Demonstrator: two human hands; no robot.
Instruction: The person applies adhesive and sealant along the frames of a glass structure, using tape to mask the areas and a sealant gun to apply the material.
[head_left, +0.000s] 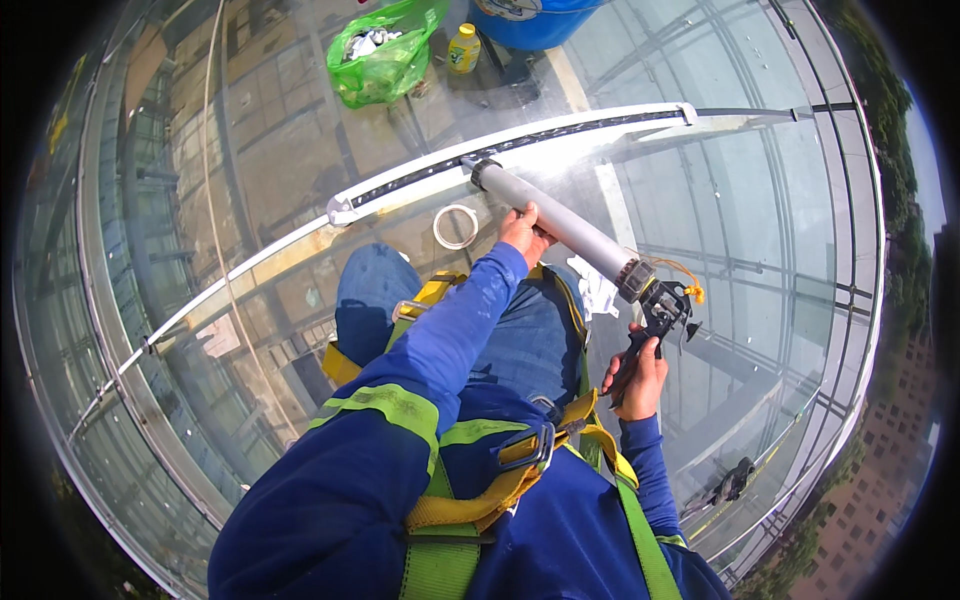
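Note:
A caulking gun with a long grey barrel slants across the middle of the view. My left hand supports the barrel near its front end, fingers wrapped beneath it. Around the black handle and trigger at the rear, my right hand is closed. The nozzle tip reaches the near side of a dark sealant strip, which runs along a joint between glass panels. White masking tape borders that strip on both sides. Whether the tip touches the sealant is hard to tell.
Beside my knees lies a roll of white tape. Beyond the joint are a green plastic bag, a yellow bottle and a blue bucket. Crumpled white paper sits near my leg. A rope crosses the glass at left.

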